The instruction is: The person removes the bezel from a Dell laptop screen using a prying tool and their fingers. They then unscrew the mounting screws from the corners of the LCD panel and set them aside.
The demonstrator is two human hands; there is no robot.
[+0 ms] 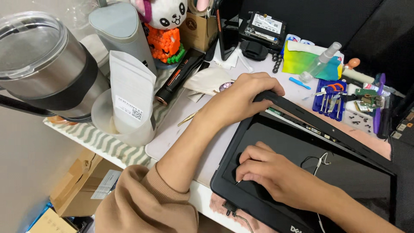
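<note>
Laptop lid: one black laptop lid assembly [276,142] lies flat on the worktop [181,125], at its near right part; this is the landmark for all places below.
Bezel: one black bezel strip [319,123] is lifted off the lid's far edge, slanting from the left hand toward the right.
Left hand: the left hand [241,101] curls around the bezel's far left corner, fingers closed on it.
Right hand: the right hand [269,170] presses down on the lid's near left part, fingers bent and close together; whether it pinches anything I cannot tell.
Cables: one thin cable [321,162] loops on the lid, right of the right hand.
Tool tray: one blue tray of small tools [330,101] sits beyond the lid's far right.
Spray bottle: one clear spray bottle [319,62] lies beyond the lid, just behind the tray.
Tumbler: one steel tumbler [43,64] stands far left of the lid.
White pouch: one white pouch [131,92] stands in a clear cup, left of the lid.
Plush toy: one white plush toy [166,13] sits beyond the lid, far left.
</note>
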